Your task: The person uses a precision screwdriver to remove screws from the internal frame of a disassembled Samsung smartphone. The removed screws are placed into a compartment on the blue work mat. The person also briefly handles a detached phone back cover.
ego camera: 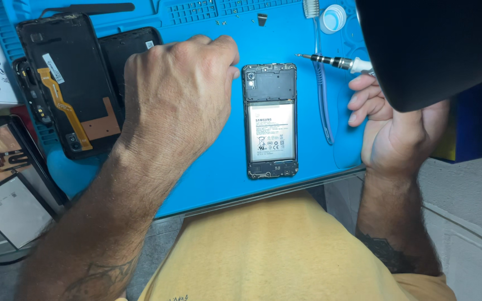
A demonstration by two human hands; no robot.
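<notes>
View from above of a blue repair mat on a tabletop. In the middle lies an opened phone, back cover off, its pale battery showing, set lengthwise and flat. The left hand hovers just to the phone's left, knuckles up, fingers curled in a loose fist; its fingertips near the phone's top left corner are hidden, so I cannot tell whether that grip pinches anything. The right hand sits at the mat's right edge, well apart from the phone, its grip closed around a small precision screwdriver whose dark tip points left, above and to the right of the phone. A large dark shape covers part of this hand. To the left lie a black phone back panel with an orange flex strip, and other phone screens.
</notes>
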